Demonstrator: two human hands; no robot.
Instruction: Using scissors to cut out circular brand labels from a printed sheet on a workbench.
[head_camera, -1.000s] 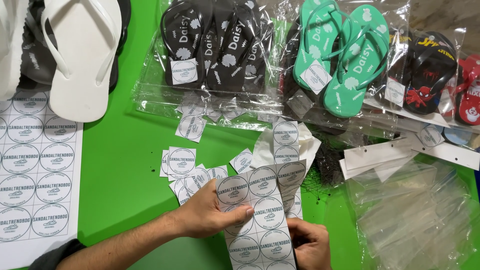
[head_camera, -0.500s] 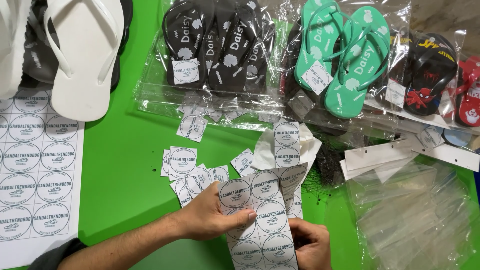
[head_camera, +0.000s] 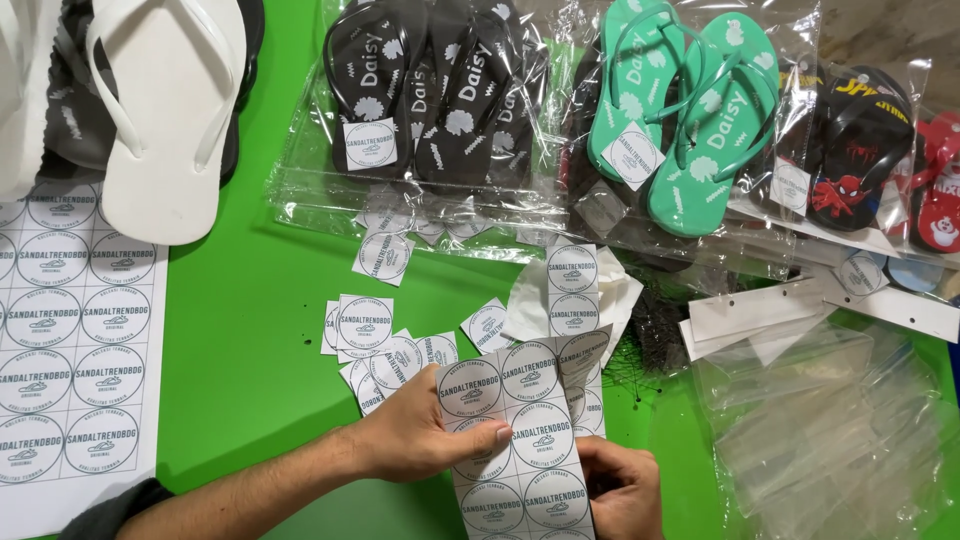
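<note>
Here the label sheet (head_camera: 525, 430) is pinched by both hands, its long axis running away from the body. The left hand (head_camera: 425, 440) is closed on its left edge and the right hand (head_camera: 620, 490) on its lower right corner, nearer the body

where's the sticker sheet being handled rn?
Head view, bottom centre: the sticker sheet is held between the left hand and right hand, over the green table, just right of the loose cut stickers.

White flip-flop (head_camera: 165, 110), bagged black pair (head_camera: 420, 95), teal pair (head_camera: 690, 110), green table (head_camera: 250, 300).
</note>
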